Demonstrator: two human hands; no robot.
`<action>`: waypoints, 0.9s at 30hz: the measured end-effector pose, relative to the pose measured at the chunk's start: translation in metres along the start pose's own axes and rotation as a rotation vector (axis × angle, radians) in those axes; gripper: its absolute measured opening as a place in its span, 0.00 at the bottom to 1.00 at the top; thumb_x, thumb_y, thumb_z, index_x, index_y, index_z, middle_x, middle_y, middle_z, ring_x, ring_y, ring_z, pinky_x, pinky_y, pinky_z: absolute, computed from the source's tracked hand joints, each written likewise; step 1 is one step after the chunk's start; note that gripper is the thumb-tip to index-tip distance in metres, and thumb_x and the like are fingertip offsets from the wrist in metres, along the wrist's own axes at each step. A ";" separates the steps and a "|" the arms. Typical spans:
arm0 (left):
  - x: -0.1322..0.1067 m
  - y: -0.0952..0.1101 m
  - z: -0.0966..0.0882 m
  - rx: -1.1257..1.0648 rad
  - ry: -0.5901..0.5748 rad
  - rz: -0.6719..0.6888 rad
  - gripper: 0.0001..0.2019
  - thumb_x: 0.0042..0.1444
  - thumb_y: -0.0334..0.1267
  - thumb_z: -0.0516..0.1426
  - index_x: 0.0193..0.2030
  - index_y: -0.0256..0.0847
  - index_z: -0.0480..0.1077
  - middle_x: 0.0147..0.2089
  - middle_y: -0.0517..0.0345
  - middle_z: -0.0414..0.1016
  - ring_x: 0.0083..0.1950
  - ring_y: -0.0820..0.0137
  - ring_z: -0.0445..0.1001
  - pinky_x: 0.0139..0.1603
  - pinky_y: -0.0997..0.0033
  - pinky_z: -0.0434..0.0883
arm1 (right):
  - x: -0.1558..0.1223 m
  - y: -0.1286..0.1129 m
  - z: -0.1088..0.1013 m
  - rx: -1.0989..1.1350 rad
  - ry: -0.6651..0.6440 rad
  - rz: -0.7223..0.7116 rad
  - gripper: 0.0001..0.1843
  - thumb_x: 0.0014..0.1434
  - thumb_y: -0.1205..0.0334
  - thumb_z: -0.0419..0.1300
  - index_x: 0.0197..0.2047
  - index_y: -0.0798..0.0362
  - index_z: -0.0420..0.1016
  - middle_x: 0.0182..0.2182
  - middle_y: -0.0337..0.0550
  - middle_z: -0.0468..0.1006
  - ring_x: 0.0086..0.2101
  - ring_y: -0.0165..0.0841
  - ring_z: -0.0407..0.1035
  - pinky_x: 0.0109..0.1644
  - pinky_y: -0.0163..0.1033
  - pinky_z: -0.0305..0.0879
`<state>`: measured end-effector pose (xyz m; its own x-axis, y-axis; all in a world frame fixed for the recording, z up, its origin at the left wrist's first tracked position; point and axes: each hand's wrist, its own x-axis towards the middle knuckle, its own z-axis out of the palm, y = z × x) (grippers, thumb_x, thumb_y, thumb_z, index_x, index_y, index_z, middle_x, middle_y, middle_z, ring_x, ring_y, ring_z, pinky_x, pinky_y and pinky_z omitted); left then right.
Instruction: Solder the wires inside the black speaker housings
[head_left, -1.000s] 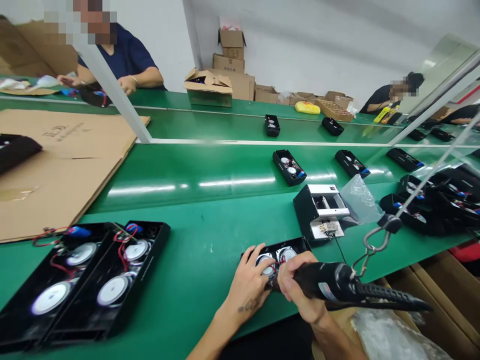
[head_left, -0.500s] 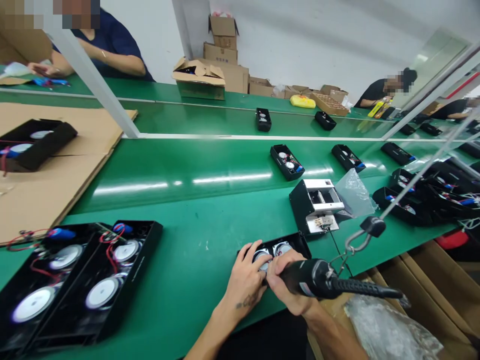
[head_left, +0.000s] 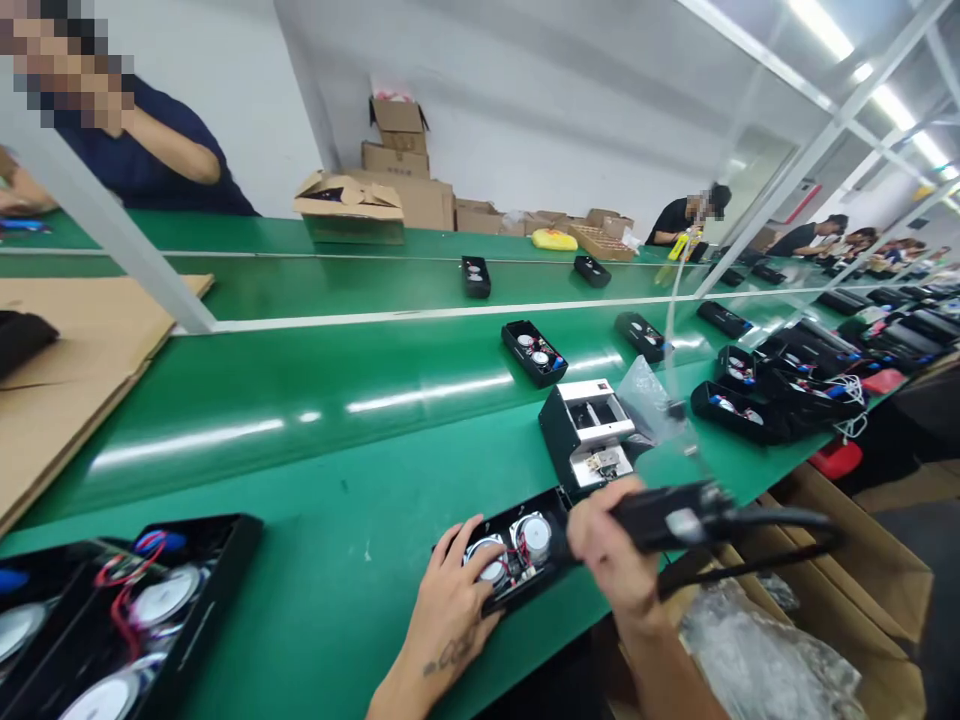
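A black speaker housing (head_left: 553, 515) with two round speakers and red wires lies tilted across the green bench in front of me. My left hand (head_left: 454, 600) grips its left end, fingers over the rim and beside the left speaker (head_left: 491, 570). By the housing's right end, my right hand (head_left: 616, 545) is wrapped round a black electric screwdriver (head_left: 667, 515), whose cable loops off to the right. The driver's tip is hidden. Just beyond that hand stands a black-and-white screw feeder (head_left: 585, 435).
More open speaker housings (head_left: 180, 600) lie at the lower left, and others (head_left: 534, 352) sit on the green belt. A plastic bag (head_left: 649, 400) lies behind the feeder. Cardboard boxes (head_left: 847, 590) stand below the bench at right. A person in dark blue (head_left: 161, 150) sits opposite.
My right hand has drawn the screwdriver off the speakers, to the right. The left hand stays on the housing, whose right speaker and wires now show. The view has swung right.
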<state>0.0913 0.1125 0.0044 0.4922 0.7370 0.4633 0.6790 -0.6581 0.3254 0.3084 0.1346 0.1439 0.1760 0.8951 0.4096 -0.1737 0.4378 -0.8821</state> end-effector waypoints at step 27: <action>-0.001 0.005 -0.013 0.052 -0.026 0.027 0.16 0.54 0.52 0.74 0.28 0.46 0.77 0.56 0.59 0.83 0.75 0.46 0.65 0.77 0.41 0.60 | 0.014 -0.010 -0.082 -0.015 0.147 0.070 0.10 0.67 0.61 0.69 0.47 0.45 0.72 0.19 0.25 0.65 0.17 0.26 0.60 0.22 0.34 0.61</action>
<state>0.0870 0.1066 0.0167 0.5246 0.7232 0.4492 0.6920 -0.6696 0.2698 0.3915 0.1356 0.1390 0.3043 0.9008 0.3099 -0.1766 0.3730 -0.9109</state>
